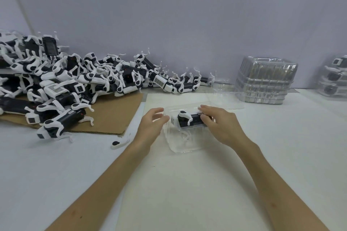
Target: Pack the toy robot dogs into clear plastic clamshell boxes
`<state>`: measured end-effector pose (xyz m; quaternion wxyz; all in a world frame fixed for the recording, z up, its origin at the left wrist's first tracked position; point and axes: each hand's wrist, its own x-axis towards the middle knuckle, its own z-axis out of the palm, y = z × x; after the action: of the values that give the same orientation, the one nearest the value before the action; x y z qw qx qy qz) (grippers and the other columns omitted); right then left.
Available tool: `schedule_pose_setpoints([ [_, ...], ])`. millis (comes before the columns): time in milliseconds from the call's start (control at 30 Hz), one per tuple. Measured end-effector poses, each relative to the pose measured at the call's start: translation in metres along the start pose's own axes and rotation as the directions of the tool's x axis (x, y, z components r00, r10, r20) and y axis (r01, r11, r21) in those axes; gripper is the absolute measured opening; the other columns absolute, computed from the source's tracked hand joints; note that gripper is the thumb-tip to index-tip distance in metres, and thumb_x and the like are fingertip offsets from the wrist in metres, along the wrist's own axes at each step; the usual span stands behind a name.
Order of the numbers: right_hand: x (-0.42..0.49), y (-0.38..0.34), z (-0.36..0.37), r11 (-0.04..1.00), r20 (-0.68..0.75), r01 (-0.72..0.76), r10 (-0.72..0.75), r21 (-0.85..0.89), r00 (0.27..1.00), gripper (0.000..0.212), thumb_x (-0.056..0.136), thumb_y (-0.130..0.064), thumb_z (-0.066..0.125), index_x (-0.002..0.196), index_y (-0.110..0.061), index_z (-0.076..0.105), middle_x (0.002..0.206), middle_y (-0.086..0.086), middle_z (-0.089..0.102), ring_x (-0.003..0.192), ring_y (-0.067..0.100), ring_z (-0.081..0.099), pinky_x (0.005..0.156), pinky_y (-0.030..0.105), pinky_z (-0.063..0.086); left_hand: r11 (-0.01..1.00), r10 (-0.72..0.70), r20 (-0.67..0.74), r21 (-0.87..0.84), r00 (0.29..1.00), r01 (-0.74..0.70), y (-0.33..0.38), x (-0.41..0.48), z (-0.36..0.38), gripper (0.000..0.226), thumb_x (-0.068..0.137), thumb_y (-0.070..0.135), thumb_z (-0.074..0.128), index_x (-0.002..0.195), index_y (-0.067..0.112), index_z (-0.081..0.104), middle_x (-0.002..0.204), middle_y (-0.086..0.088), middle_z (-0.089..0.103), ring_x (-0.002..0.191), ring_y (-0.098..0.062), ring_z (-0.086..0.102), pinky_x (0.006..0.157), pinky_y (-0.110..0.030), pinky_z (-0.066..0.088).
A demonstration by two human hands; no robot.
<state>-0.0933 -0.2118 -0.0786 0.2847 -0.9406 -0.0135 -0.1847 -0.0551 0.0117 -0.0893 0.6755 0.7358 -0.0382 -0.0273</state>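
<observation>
A black and white toy robot dog [188, 119] lies on its side inside an open clear clamshell box [185, 142] at the middle of the table. My right hand [219, 124] rests on the dog's right end, fingers curled over it. At the box's left rim, my left hand [153, 124] touches the plastic with relaxed, slightly bent fingers. The box's clear lid [223, 97] stands open behind it.
A big heap of loose toy dogs [71, 80] covers the left, partly on brown cardboard [112, 116]. One detached white leg [120, 143] lies near my left wrist. A stack of empty clamshells [264, 80] stands at back right, packed boxes [334, 78] at far right.
</observation>
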Motion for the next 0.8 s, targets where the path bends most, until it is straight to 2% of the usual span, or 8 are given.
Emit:
schedule_pose_setpoints([
  [133,0.001,-0.003,-0.001,0.99,0.065,-0.003,0.013,-0.14,0.998,0.031,0.102,-0.027,0.041,0.109,-0.021,0.071,0.152,-0.014,0.048,0.139,0.001,0.04,0.118,0.044,0.019,1.0,0.005,0.007,-0.001,1.0,-0.005,0.0,0.001,0.0,0.027,0.098,0.025,0.062,0.124,0.031,0.058,0.123,0.004,0.062,0.117,-0.015,0.058,0.088,-0.029,0.049],
  [267,-0.004,-0.007,0.003,0.983,0.004,0.001,-0.001,-0.185,1.0,0.034,0.105,-0.029,0.04,0.128,-0.033,0.065,0.155,-0.011,0.045,0.144,0.005,0.035,0.121,0.041,0.001,1.0,0.009,0.007,0.018,1.0,-0.009,-0.001,0.001,0.001,0.026,0.099,0.026,0.06,0.124,0.033,0.057,0.123,0.005,0.061,0.118,-0.015,0.057,0.089,-0.03,0.049],
  [367,-0.008,-0.018,0.004,0.983,-0.092,0.144,-0.155,-0.113,0.984,0.038,0.104,-0.029,0.047,0.14,-0.037,0.056,0.155,-0.012,0.044,0.141,0.004,0.039,0.122,0.037,0.01,1.0,0.009,0.005,0.022,1.0,-0.009,0.0,0.001,0.001,0.026,0.099,0.026,0.06,0.124,0.033,0.057,0.123,0.005,0.061,0.118,-0.015,0.057,0.089,-0.031,0.049],
  [433,-0.009,-0.025,0.005,0.972,-0.054,0.22,-0.225,-0.077,0.973,0.038,0.104,-0.031,0.047,0.14,-0.038,0.057,0.154,-0.015,0.045,0.137,0.002,0.044,0.119,0.035,0.022,1.0,0.01,0.005,0.021,1.0,-0.01,0.0,0.001,0.002,0.025,0.1,0.026,0.059,0.124,0.033,0.057,0.122,0.005,0.061,0.118,-0.015,0.057,0.09,-0.03,0.049],
  [567,-0.011,-0.03,0.009,0.968,0.118,0.189,-0.171,-0.164,0.978,0.039,0.107,-0.036,0.036,0.141,-0.042,0.054,0.129,-0.017,0.066,0.12,-0.003,0.049,0.112,0.027,0.022,0.999,0.01,0.011,0.039,1.0,-0.011,-0.001,0.001,0.002,0.034,0.1,0.027,0.059,0.134,0.029,0.056,0.125,0.003,0.061,0.122,-0.017,0.057,0.102,-0.037,0.049],
  [633,-0.011,-0.031,0.009,0.973,0.095,0.16,-0.145,-0.166,0.985,0.038,0.107,-0.036,0.037,0.139,-0.045,0.056,0.119,-0.015,0.069,0.105,-0.004,0.05,0.102,0.023,0.024,0.998,0.011,0.012,0.055,1.0,-0.012,-0.001,0.001,0.003,0.036,0.1,0.027,0.059,0.136,0.028,0.056,0.125,0.004,0.061,0.123,-0.018,0.057,0.109,-0.043,0.044],
  [700,-0.01,-0.032,0.009,0.974,0.07,0.139,-0.128,-0.18,0.989,0.038,0.105,-0.036,0.038,0.135,-0.047,0.058,0.116,-0.018,0.071,0.108,0.004,0.057,0.096,0.023,0.025,0.998,0.01,0.013,0.066,1.0,-0.011,-0.001,0.0,0.003,0.038,0.1,0.028,0.059,0.138,0.029,0.055,0.125,0.004,0.061,0.123,-0.019,0.056,0.11,-0.045,0.043],
  [800,-0.01,-0.035,0.013,0.981,0.021,0.091,-0.088,-0.171,0.996,0.038,0.103,-0.034,0.041,0.132,-0.046,0.062,0.123,-0.02,0.069,0.108,0.01,0.059,0.102,0.029,0.034,0.996,0.013,0.01,0.087,1.0,-0.014,-0.001,0.0,0.004,0.037,0.101,0.028,0.057,0.138,0.028,0.055,0.125,0.003,0.061,0.12,-0.019,0.058,0.107,-0.044,0.046],
])
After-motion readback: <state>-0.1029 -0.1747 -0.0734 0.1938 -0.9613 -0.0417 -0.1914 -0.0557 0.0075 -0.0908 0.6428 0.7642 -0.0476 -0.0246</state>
